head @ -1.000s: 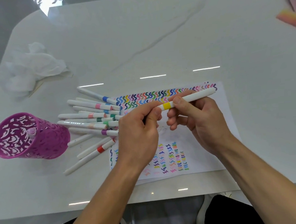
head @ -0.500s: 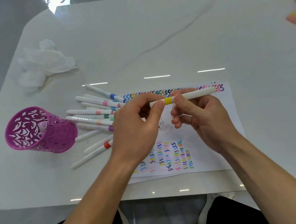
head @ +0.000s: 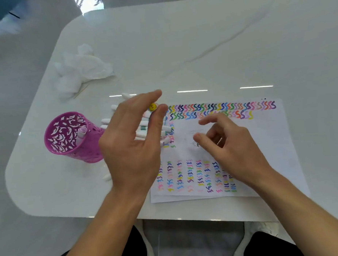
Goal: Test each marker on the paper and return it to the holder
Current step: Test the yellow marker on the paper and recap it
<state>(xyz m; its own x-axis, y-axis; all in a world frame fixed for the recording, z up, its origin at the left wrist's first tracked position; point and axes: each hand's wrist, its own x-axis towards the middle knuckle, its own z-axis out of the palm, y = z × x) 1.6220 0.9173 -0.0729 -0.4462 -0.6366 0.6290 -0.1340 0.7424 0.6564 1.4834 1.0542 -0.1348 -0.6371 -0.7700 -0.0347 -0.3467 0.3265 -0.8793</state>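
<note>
White marble table [head: 198, 37], rounded at the near-left corner, with wide bare top beyond and to the right of the paper [head: 264, 141]. Paper flat near the front edge, squiggle rows along its far edge and lower half. Left hand [head: 131, 142] above the paper's left edge, thumb and forefinger pinched. Right hand [head: 234, 149] over the paper's middle, fingers loosely curled, holding nothing. Crumpled tissue [head: 81, 68] farther back, well apart. Purple holder [head: 86, 150] upright near the left edge. Loose marker pile [head: 144, 123] between holder and paper, mostly under the left hand. One marker [head: 81, 135] leaning inside the holder. Yellow marker [head: 152, 107], seen end-on, in the left hand's pinch.
</note>
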